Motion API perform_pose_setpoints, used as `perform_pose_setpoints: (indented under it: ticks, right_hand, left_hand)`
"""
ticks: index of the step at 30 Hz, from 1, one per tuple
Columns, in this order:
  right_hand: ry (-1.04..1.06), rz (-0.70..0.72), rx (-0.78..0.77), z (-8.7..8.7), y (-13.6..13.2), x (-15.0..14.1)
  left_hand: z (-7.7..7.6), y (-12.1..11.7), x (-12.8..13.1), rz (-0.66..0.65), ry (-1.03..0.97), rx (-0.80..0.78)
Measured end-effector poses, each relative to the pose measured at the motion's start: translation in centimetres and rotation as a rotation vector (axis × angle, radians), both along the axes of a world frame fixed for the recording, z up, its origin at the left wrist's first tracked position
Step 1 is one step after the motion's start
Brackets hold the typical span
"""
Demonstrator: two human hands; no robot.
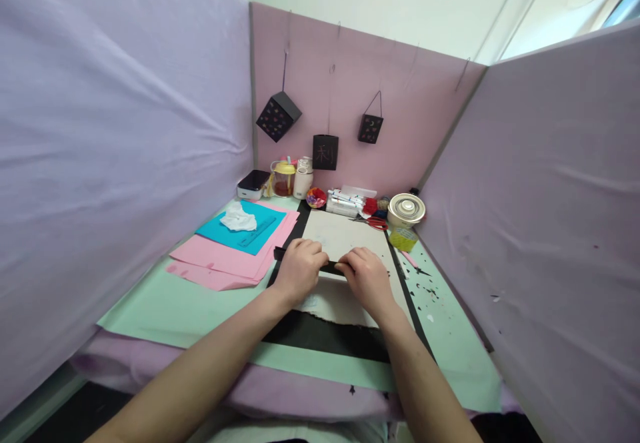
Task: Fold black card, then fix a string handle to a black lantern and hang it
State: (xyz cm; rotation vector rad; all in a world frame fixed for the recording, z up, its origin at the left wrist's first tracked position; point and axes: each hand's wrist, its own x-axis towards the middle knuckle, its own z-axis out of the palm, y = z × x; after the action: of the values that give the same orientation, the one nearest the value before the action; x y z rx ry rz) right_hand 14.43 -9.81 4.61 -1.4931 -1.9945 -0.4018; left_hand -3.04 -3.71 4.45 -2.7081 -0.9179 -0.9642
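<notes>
My left hand [300,268] and my right hand [367,279] face each other over the middle of the table. Pinched between the fingers of both is a strip of black paper [331,268] with a pale lower edge. One black end pokes out to the left of my left hand; the rest is covered by my fingers. Beneath lies a whitish sheet [330,230] with a ragged near edge, on top of a larger black sheet [325,336]. Red-handled scissors [377,223] rest at the far edge of the whitish sheet.
Pink sheets [215,261], a blue sheet [267,230] and a crumpled white tissue [239,217] lie left. Behind stand a yellow-lidded jug [284,180], white pens [345,201] and a round lidded container [406,210]. Black scraps [425,291] litter the right. Black paper lanterns [325,152] hang behind.
</notes>
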Motion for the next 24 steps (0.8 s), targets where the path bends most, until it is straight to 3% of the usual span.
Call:
perform_pose_setpoints:
  ticks: [6,14,20,24]
  right_hand:
    - [-0.098,-0.017,0.045,0.2,-0.1,-0.5]
    - [-0.052,0.004,-0.026,0.3,-0.7,-0.6]
    - [-0.088,0.011,0.053,0.4,-0.6,-0.7]
    - [-0.041,0.049,0.024,0.4,-0.8,-1.0]
  left_hand:
    - [0.5,-0.4,-0.5,-0.041,-0.031,-0.007]
    - [0.6,-1.0,-0.7,-0.015,-0.036,0.03]
    - [1.0,-1.3,-0.6,-0.051,-0.024,0.0]
    - [0.9,-1.5,-0.6,-0.069,-0.022,-0.002]
